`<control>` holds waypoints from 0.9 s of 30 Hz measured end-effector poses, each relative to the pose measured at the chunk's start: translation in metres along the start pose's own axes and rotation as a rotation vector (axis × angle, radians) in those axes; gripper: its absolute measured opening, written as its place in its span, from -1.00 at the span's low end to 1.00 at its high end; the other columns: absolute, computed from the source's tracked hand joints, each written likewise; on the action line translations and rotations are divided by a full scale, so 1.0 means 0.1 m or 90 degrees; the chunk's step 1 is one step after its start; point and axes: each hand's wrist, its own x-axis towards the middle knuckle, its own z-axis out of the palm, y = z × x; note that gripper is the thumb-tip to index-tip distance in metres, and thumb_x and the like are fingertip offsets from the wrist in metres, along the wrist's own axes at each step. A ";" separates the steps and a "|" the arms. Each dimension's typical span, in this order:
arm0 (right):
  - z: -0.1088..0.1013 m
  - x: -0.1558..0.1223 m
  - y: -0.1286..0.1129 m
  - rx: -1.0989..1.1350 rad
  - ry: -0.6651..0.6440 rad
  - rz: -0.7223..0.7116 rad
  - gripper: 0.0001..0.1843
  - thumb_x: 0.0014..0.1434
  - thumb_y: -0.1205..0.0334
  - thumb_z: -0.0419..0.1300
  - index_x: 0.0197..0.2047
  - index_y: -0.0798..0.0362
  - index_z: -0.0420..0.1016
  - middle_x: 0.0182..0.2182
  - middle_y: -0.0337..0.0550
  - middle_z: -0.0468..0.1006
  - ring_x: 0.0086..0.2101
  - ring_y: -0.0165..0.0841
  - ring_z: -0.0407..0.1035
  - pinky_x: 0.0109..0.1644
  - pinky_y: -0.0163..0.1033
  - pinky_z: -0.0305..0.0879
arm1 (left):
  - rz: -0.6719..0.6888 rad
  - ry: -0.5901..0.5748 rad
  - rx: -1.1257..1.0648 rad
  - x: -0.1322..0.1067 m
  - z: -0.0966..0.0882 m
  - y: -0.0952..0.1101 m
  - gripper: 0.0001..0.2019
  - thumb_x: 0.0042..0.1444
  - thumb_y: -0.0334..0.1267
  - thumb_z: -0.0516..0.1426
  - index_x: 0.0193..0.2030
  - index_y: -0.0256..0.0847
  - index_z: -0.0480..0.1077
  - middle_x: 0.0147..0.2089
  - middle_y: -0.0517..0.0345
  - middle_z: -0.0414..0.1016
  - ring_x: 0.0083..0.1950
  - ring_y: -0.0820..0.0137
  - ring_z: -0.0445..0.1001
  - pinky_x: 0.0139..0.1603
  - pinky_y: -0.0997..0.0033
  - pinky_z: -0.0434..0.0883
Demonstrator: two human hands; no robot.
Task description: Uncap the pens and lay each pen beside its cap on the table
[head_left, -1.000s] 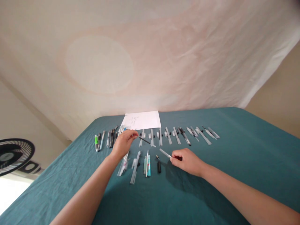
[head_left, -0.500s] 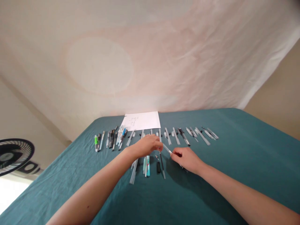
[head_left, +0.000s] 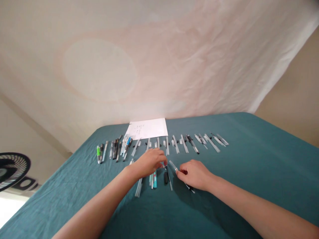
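Observation:
In my right hand [head_left: 195,174] is a clear pen barrel [head_left: 173,165], held between thumb and fingers and slanting up to the left. A dark piece with a thin point [head_left: 190,188] sticks out below that hand. My left hand [head_left: 152,162] has its fingers curled down over a small pen tip [head_left: 164,167]; whether they grip it is hard to see. Just under these fingers lie a thin pen refill [head_left: 169,181] and a black pen cap [head_left: 165,178]. Turquoise pens [head_left: 155,181] and clear barrels [head_left: 138,188] lie below my left wrist, partly hidden.
Taken-apart clear pens [head_left: 175,144] form a row across the green cloth [head_left: 249,166]. Farther left lies a group of pens [head_left: 116,149] beside a green marker [head_left: 98,153]. A white sheet [head_left: 149,127] rests at the back edge. A fan [head_left: 15,171] stands off the table's left side.
My left hand has come down and nearer, to the small pen tip beside the cap. My right hand keeps its hold on the clear barrel. The view has shifted slightly.

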 end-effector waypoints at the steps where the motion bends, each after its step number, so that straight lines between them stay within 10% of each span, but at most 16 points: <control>1: 0.01 -0.01 -0.02 -0.013 0.000 -0.007 -0.57 0.16 0.05 0.00 -0.65 0.03 0.39 -0.65 -0.17 0.48 -0.57 -0.38 0.31 -0.50 -0.29 -0.20 | -0.001 -0.012 -0.007 -0.03 0.01 0.03 -0.87 0.04 -0.41 0.13 -0.27 -0.13 0.40 -0.27 0.15 0.39 -0.14 0.33 0.32 -0.15 0.37 0.21; 27: -0.02 0.01 -0.17 0.343 -0.035 -0.059 -0.77 0.21 0.15 -0.01 -0.32 0.05 0.40 -0.47 -0.22 0.49 -0.46 -0.37 0.32 -0.38 -0.35 0.10 | 0.006 0.054 -0.185 -0.10 0.10 0.37 -0.91 0.15 -0.41 -0.01 -0.21 -0.22 0.26 -0.29 0.16 0.40 -0.26 0.44 0.37 -0.25 0.51 0.28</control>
